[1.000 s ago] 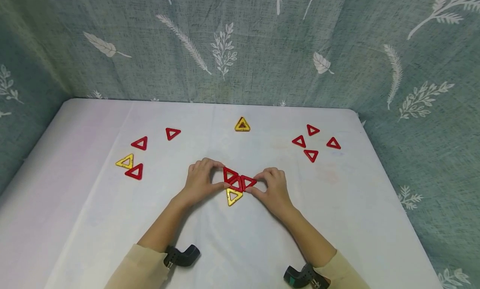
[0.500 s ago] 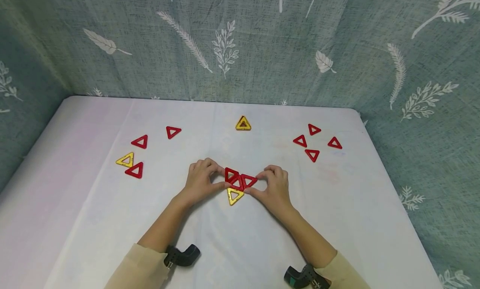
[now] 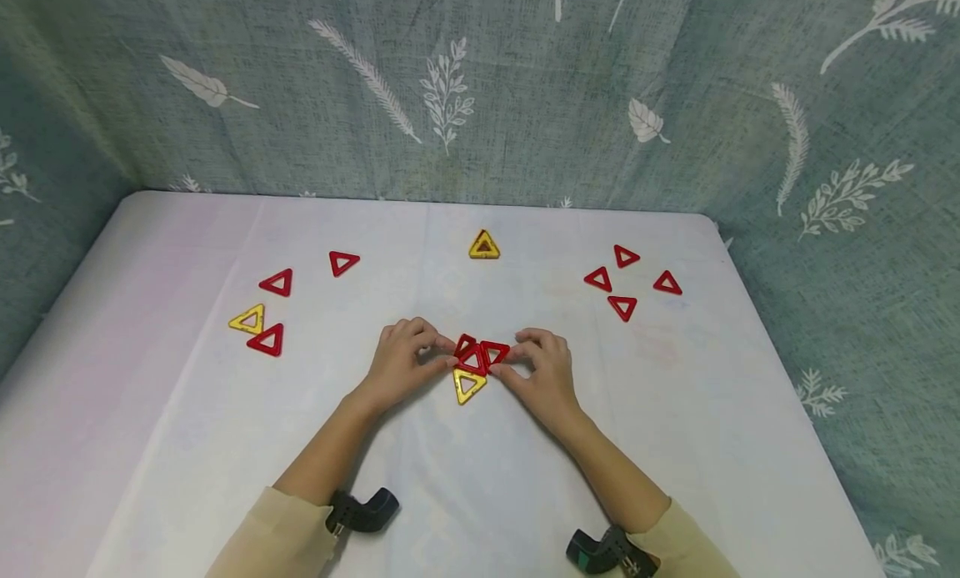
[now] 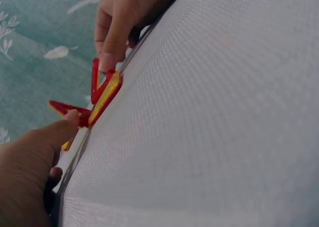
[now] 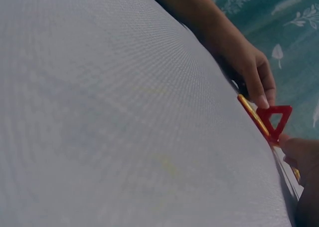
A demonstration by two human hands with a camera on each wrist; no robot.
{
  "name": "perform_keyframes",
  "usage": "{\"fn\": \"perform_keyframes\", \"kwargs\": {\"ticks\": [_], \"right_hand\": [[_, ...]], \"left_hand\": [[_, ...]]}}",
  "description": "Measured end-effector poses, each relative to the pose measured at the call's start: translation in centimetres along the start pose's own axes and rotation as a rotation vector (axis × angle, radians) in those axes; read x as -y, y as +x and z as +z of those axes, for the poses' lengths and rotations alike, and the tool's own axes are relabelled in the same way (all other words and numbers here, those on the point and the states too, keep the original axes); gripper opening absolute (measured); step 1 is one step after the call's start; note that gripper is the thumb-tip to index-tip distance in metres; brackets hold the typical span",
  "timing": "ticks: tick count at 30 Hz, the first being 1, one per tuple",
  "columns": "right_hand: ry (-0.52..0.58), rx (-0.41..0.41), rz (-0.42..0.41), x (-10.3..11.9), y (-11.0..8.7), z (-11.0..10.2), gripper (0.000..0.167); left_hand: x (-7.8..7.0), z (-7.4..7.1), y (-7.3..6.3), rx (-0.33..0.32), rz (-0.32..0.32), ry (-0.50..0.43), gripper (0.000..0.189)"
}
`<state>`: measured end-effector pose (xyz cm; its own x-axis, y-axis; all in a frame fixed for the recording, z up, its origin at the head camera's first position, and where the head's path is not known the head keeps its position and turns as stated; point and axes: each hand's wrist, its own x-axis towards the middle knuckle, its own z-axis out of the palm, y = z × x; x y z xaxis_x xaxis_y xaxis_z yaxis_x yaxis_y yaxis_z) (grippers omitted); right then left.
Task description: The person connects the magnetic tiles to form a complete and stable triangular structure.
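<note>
Three red triangular magnetic tiles and a yellow triangular tile [image 3: 459, 388] sit edge to edge at mid-table. My left hand [image 3: 407, 359] pinches the left red tile [image 3: 461, 342], which is raised on edge, between thumb and fingers. On the other side, my right hand [image 3: 546, 378] pinches the right red tile [image 3: 505, 350], also tilted upward. Between them is the middle red tile [image 3: 465, 367], with the yellow tile joined to its near side. Both raised red tiles [image 4: 93, 80] stand off the table in the left wrist view. In the right wrist view, one red tile [image 5: 285, 118] leans up between both hands.
To the left lie several loose tiles, including a yellow triangle [image 3: 258, 318] beside a red triangle [image 3: 278, 339]. A yellow triangle [image 3: 484, 255] lies at the back middle. Several red triangles, one of them a near red triangle [image 3: 632, 307], are grouped at the right.
The left and right red tiles, flatter before, now tilt up about the middle red tile. Both hands have drawn slightly inward with them. The loose tiles have stayed put.
</note>
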<state>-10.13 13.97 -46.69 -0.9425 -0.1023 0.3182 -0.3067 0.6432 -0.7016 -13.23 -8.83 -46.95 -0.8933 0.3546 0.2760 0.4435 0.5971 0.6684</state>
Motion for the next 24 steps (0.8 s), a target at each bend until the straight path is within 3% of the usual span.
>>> {"fn": "perform_keyframes", "kwargs": {"ticks": [3,8,13,24], "right_hand": [[0.038,0.008,-0.033,-0.02,0.07,0.00,0.019],[0.083,0.031,-0.012,0.16,0.16,0.16,0.017],[0.105,0.023,0.016,0.51,0.17,0.36,0.017],[0.142,0.002,-0.034,0.60,0.22,0.67,0.015]], "left_hand": [[0.08,0.08,-0.03,-0.011,0.019,-0.016,0.014],[0.14,0.21,-0.05,-0.013,0.026,-0.021,0.013],[0.10,0.29,0.04,-0.007,0.031,0.024,0.015],[-0.25,0.12,0.21,0.000,0.066,0.079,0.015]]}}
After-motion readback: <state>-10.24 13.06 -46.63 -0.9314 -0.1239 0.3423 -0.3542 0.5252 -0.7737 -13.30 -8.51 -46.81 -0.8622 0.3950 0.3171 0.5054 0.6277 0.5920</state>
